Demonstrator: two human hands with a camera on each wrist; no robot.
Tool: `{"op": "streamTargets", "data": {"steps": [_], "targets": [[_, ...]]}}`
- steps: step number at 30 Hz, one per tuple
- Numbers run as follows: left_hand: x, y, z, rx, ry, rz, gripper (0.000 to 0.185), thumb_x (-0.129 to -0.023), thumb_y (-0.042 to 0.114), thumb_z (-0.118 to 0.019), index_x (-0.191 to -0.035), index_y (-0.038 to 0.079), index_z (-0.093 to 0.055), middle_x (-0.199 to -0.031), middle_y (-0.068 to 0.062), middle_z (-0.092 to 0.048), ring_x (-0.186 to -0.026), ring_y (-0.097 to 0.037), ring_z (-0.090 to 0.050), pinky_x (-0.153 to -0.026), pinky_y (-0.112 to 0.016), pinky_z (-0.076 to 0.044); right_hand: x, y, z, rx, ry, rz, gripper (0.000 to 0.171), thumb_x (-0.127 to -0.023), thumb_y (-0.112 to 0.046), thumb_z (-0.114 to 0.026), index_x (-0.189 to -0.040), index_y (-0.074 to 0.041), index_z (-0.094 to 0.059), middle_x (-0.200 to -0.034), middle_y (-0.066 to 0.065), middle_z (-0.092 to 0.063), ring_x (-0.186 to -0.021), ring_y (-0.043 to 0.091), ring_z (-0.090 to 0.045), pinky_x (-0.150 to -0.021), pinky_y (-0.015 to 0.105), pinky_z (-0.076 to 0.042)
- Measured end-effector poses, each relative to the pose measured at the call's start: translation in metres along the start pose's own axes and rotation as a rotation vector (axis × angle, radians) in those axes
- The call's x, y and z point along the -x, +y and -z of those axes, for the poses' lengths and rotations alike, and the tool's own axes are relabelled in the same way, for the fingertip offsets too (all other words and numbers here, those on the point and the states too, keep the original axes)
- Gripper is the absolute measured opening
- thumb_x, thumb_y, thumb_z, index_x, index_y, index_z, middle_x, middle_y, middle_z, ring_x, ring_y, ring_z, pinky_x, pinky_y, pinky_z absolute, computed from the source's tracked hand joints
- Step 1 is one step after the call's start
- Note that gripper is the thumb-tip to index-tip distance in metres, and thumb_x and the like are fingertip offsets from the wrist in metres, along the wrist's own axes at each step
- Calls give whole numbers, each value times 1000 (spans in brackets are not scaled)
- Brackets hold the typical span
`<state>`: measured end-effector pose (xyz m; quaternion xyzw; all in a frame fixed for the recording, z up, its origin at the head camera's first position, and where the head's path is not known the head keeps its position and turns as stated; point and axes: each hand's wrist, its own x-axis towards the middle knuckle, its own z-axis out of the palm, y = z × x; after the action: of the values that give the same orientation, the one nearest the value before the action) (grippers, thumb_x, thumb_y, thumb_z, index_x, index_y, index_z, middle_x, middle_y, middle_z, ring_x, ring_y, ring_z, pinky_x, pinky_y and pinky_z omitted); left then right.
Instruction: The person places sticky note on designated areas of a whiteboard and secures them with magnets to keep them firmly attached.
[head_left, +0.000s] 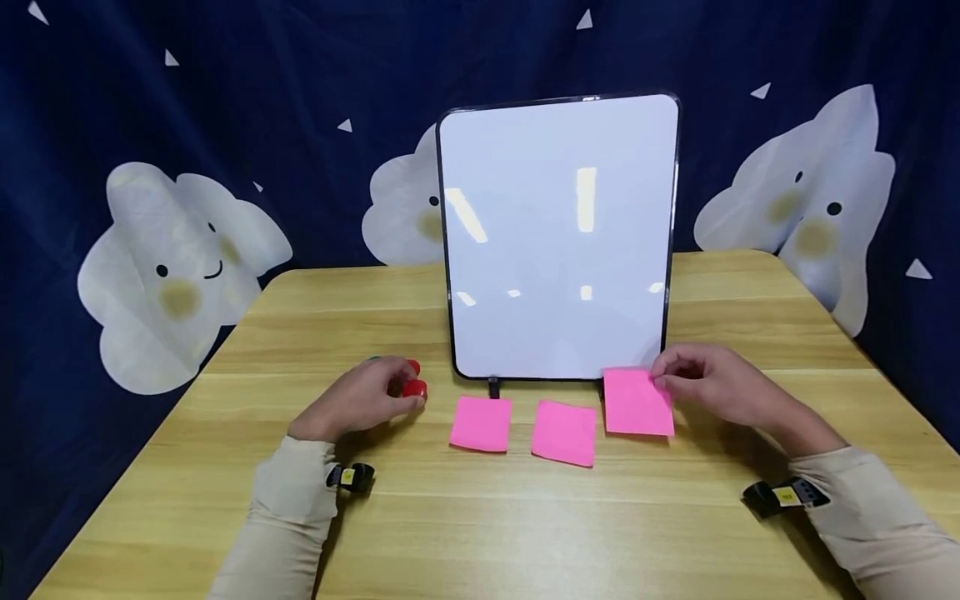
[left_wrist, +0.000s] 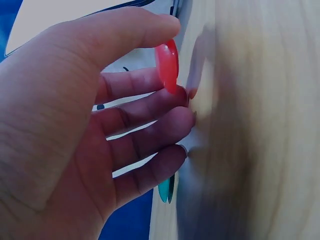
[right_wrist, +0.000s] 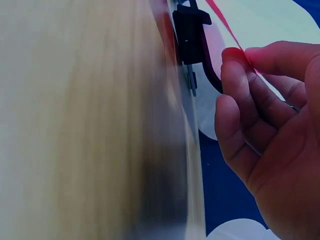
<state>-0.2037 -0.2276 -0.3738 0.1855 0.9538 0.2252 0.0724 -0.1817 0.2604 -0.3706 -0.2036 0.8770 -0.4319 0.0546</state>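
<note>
My left hand (head_left: 356, 396) is low over the left of the table, pinching a red round magnet (left_wrist: 167, 65) between thumb and fingertips. Just behind its fingers lies a second red magnet (head_left: 413, 366), and a green one (left_wrist: 164, 190) shows past the little finger in the left wrist view. With thumb and forefinger, my right hand (head_left: 716, 385) pinches the right edge of a pink sticky note (head_left: 637, 404). That note is raised and overlaps the lower right corner of the whiteboard (head_left: 555, 250) in the head view. The board stands upright in a black frame.
Two more pink sticky notes, a left one (head_left: 481, 424) and a middle one (head_left: 564, 432), lie on the wooden table (head_left: 510, 533) before the board. Black feet (head_left: 493, 388) stick out under the frame. A dark blue curtain (head_left: 300, 83) with clouds hangs behind.
</note>
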Motion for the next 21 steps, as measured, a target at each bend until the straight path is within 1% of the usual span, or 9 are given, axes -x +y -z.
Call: {"op": "streamTargets", "data": {"steps": [3, 7, 11, 15, 21], "targets": [[-1, 0, 1, 13, 11, -5, 31, -88, 35, -75, -105, 12, -66, -89, 4, -63, -80, -15, -57, -72, -33, -49, -3, -2, 3, -6, -18, -3, 6, -97, -9, -66, -100, -11, -71, -91, 5, -67, -81, 19, -58, -68, 28, -51], [-1, 1, 1, 28, 31, 3, 26, -89, 38, -74, -100, 16, -65, -87, 5, -63, -78, -15, -58, -71, -33, -49, -7, -4, 6, -14, -30, 17, 8, -97, -9, -66, -101, -10, -72, -92, 5, -68, -80, 19, -58, -66, 28, -52], [-2, 1, 1, 32, 72, 11, 26, -89, 39, -72, -100, 18, -63, -87, 5, -63, -76, -15, -58, -69, -33, -49, -10, -7, 9, -7, -26, 49, 9, -96, -8, -66, -102, -11, -73, -93, 5, -68, -80, 19, -59, -66, 28, -52], [-3, 2, 2, 28, 117, 14, 27, -89, 38, -72, -103, 17, -63, -87, 5, -63, -76, -15, -58, -68, -33, -50, -14, -11, 11, 13, -30, 53, 10, -96, -8, -66, -103, -12, -72, -95, 5, -68, -81, 20, -58, -67, 28, -51], [-1, 2, 2, 40, 174, -1, 32, -91, 36, -71, -113, 15, -62, -92, 3, -64, -82, -15, -59, -70, -33, -50, -20, -20, 15, 40, -23, 52, 10, -96, -6, -66, -103, -10, -71, -93, 6, -67, -80, 20, -57, -66, 28, -50]]}}
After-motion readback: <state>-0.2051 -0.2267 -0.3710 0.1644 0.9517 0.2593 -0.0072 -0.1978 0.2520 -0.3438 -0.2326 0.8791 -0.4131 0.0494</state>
